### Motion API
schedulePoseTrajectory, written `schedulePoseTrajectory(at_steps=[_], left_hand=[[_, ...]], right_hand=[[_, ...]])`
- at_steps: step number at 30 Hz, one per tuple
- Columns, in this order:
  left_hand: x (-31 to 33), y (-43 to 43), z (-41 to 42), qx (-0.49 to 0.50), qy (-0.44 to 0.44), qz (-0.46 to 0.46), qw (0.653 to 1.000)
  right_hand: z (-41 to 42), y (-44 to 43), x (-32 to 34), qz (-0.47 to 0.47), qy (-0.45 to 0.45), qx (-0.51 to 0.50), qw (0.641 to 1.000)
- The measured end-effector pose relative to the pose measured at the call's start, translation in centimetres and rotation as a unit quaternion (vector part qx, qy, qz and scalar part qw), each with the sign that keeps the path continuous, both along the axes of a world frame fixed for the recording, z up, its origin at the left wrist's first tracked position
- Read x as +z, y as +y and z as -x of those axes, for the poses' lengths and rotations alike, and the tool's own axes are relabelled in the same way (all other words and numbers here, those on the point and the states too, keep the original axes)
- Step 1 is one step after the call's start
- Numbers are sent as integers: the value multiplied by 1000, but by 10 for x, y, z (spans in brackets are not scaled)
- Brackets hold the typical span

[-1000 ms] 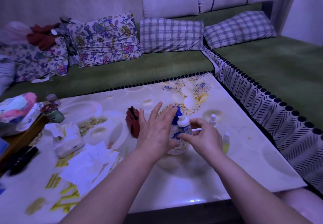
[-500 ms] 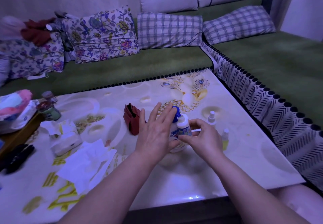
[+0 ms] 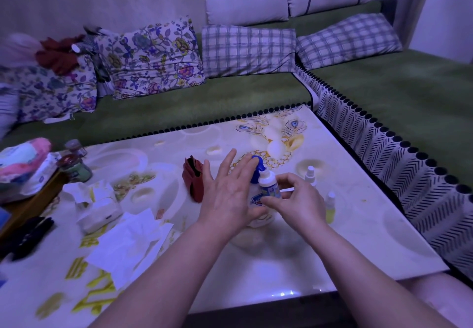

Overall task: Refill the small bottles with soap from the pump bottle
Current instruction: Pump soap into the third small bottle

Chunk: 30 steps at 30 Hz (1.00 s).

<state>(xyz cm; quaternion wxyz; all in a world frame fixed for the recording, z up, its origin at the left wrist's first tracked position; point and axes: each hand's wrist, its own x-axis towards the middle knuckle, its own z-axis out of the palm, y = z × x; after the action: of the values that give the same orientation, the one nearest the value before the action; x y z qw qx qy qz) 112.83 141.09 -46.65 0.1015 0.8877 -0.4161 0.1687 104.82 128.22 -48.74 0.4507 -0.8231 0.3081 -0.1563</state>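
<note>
Hardly any change from a moment ago. Still pressing flat on the blue top of the pump bottle [image 3: 256, 165] with the left hand [image 3: 227, 192], fingers [image 3: 230, 163] straight and spread, gripping nothing. Still pinching the small bottle [image 3: 267, 187] in the right hand [image 3: 299, 199], thumb and fingertips curled round it, right up against the spout. Looks like mid-fill, probably needing more pumps. Two more small bottles [image 3: 310, 174] standing on the desk [image 3: 281, 263], just right of the hands
</note>
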Motion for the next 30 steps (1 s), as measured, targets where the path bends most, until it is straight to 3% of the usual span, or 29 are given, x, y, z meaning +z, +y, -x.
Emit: schedulePoseTrajectory(at_steps=[30], left_hand=[[-11,2,-2,15,-1,-34,999]], right_hand=[[1,4,-7,3,15,0,1000]])
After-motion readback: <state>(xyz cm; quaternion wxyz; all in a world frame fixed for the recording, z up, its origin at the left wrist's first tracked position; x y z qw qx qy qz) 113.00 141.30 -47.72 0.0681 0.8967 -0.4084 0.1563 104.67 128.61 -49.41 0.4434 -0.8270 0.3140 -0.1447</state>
